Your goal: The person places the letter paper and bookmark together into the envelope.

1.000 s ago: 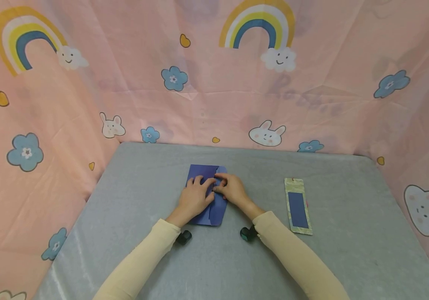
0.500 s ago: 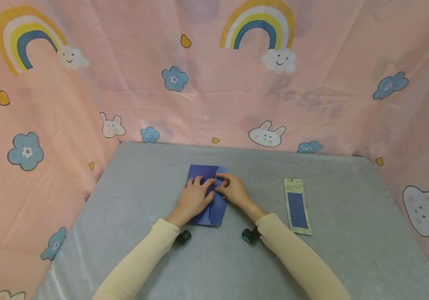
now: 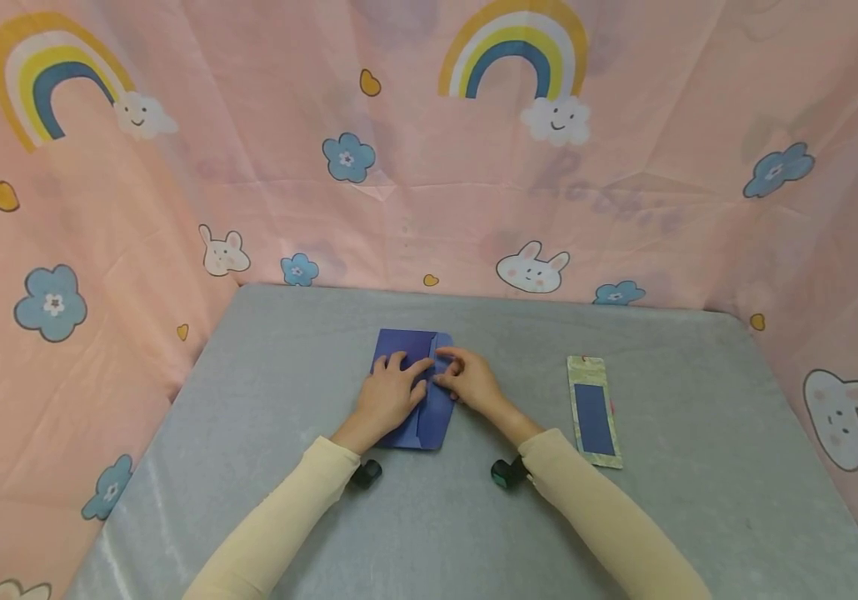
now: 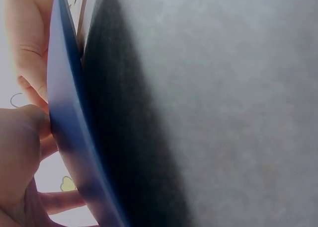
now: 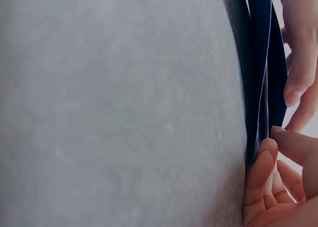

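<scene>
Just below the frame's center, a smooth blue paper envelope point(image 3: 404, 342) is lying with its long axis running near to far, its flap point(image 3: 436, 421) pointing right. The left hand point(image 3: 388, 395) is resting on it, fingers spread; the right hand point(image 3: 476, 385) is bending its fingers at the flap, though whether they're pinching, I can't tell. Gray cloth point(image 3: 684, 408) is stretching both sides, a green-bordered card point(image 3: 595, 417) lying well apart at right.

Worn here are long, plain cream sleeves point(image 3: 267, 521) and small, rounded black wrist devices point(image 3: 369, 473).
</scene>
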Demonstrator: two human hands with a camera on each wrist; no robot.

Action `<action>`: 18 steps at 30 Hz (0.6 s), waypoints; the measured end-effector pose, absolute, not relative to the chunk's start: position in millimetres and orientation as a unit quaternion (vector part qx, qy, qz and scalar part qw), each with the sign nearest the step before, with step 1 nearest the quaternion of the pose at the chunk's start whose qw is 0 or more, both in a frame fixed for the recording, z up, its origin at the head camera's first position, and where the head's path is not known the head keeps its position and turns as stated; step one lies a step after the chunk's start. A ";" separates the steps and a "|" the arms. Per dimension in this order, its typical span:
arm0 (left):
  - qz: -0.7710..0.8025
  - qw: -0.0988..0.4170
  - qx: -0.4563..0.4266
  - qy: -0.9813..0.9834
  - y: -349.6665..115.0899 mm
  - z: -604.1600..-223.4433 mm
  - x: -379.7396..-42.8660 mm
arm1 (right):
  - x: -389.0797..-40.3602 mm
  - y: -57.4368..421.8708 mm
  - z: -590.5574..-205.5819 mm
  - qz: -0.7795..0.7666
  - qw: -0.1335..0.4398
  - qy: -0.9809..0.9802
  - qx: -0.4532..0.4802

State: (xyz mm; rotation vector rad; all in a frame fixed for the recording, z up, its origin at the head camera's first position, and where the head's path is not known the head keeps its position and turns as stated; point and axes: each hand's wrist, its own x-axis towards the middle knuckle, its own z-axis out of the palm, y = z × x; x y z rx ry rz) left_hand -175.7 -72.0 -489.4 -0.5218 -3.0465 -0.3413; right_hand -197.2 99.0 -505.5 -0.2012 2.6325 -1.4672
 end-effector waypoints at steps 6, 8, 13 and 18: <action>-0.107 0.011 -0.165 -0.981 -71.8 -489.3 -174.9 | -195.2 105.9 -502.3 -0.484 0.061 0.870 -0.074; -0.108 0.012 -0.165 -0.980 -71.8 -489.6 -174.7 | -194.4 108.8 -500.8 -0.489 0.062 0.867 -0.073; -0.113 0.014 -0.166 -0.980 -71.7 -490.2 -174.6 | -192.1 117.6 -499.0 -0.493 0.060 0.864 -0.078; -0.113 0.008 -0.163 -0.980 -71.4 -491.1 -174.8 | -189.6 127.2 -500.1 -0.498 0.061 0.861 -0.082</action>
